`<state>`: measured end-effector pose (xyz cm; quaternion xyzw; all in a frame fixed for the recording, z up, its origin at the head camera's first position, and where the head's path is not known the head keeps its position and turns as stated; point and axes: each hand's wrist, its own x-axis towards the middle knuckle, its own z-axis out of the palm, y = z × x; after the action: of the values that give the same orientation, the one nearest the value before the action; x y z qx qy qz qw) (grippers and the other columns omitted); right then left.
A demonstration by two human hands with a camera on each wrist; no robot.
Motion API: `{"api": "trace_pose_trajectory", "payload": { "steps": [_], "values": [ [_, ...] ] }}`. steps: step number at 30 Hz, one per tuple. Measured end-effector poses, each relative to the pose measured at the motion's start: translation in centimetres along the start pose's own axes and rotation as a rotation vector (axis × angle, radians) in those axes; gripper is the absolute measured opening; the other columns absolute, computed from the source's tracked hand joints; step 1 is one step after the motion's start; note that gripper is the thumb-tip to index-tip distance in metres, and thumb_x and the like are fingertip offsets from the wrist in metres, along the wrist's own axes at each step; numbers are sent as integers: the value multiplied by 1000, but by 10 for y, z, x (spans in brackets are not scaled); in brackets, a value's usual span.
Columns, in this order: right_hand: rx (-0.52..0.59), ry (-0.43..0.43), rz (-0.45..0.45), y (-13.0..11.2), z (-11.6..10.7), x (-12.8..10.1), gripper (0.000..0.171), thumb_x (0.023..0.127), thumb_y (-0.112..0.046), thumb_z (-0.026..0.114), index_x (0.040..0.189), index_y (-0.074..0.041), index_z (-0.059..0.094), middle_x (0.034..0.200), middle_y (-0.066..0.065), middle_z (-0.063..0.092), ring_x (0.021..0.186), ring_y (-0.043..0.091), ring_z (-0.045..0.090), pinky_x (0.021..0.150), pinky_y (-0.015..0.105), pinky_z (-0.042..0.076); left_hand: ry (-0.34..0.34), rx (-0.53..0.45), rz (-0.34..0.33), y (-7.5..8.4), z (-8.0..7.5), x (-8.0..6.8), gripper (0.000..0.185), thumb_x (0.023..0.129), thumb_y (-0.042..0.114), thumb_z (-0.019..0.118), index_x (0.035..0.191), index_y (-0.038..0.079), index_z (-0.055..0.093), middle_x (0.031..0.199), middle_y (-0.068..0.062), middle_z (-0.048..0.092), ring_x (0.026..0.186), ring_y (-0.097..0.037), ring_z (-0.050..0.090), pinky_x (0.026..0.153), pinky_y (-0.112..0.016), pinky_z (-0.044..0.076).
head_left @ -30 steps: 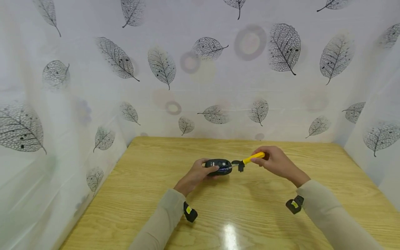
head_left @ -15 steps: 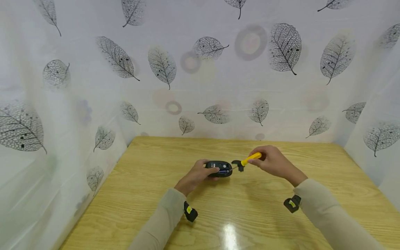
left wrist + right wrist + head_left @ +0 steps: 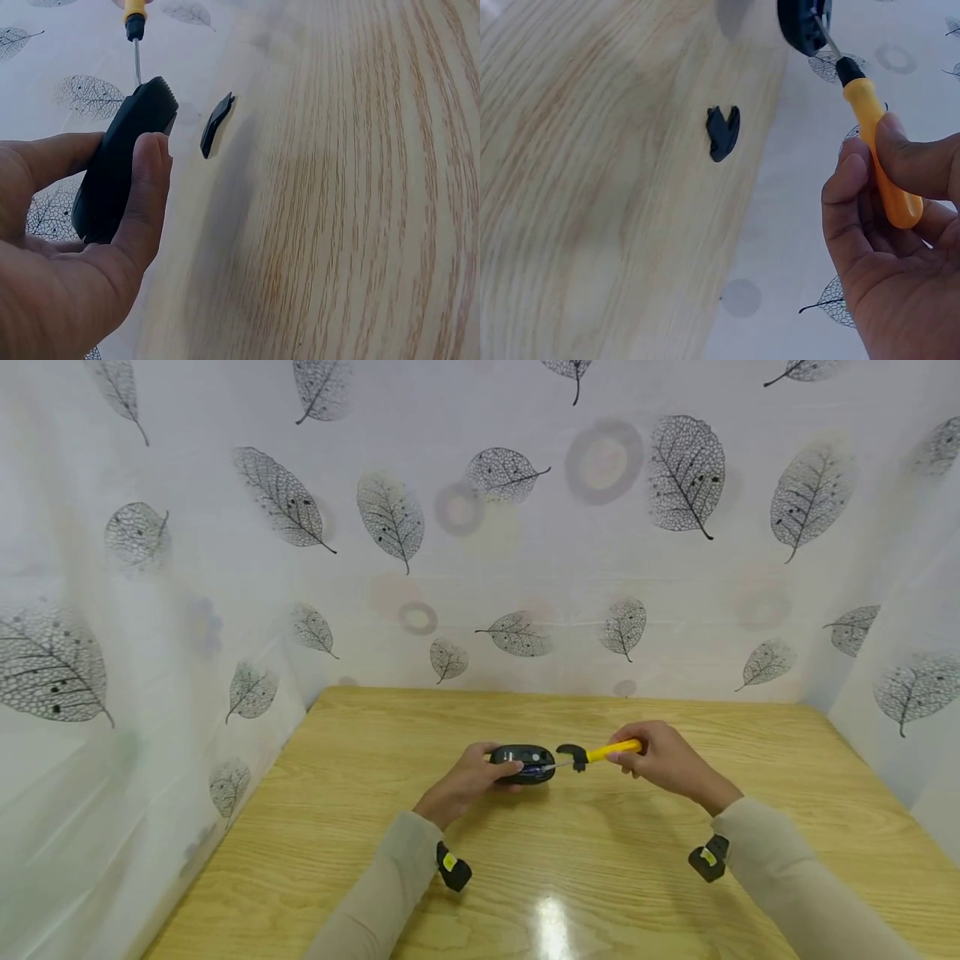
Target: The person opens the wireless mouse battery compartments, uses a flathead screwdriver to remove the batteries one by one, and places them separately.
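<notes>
The left hand reaches forward, pinching a black mouse. The right hand is turned inward, its thumb and fingers gripping a yellow screwdriver pointed at the mouse.

Pale sheeting — leaf-patterned — borders the wooden table.

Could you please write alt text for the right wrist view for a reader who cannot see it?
A bare right hand grips a yellow-handled metal screwdriver that reaches the rounded black computer mouse at the top edge. A black, notched plastic piece lies on a wood-grain table, beside a white leaf-print curtain.
</notes>
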<state>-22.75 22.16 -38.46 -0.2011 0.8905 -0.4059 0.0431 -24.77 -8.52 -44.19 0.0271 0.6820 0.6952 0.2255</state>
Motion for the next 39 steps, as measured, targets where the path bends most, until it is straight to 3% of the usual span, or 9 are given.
{"api": "trace_pose_trajectory", "payload": {
  "steps": [6,14,21,26,39],
  "values": [
    [4,-22,-2,8,0,-3,17,98,-8,67,108,6,69,78,5,64,64,29,59,52,29,52,-13,-24,10,2,-1,-1,58,99,7,67,146,-11,38,127,-28,58,88,-26,73,90,-35,59],
    [18,-44,9,14,1,-6,16,98,-6,66,109,6,69,77,6,64,64,30,60,53,37,55,-14,-44,7,2,0,-1,59,99,8,67,147,-11,38,130,-28,57,94,-31,73,89,-33,59],
    [23,-43,20,22,6,-8,16,98,-6,66,108,6,69,81,15,65,64,21,58,56,37,56,-25,-64,13,3,1,-2,57,99,7,66,146,-11,39,131,-28,55,101,-36,71,89,-34,59],
    [52,-47,12,23,8,-10,21,98,-7,67,112,8,68,85,13,65,64,19,58,55,34,54,-30,-62,13,5,2,-3,58,99,8,67,146,-11,39,132,-28,55,107,-40,68,93,-37,57],
    [42,-46,25,30,13,-11,20,98,-7,67,111,7,69,89,17,66,66,31,61,58,39,57,-40,-83,2,6,3,-2,58,99,8,67,146,-12,39,132,-28,55,108,-43,67,93,-38,58]
  ]
}}
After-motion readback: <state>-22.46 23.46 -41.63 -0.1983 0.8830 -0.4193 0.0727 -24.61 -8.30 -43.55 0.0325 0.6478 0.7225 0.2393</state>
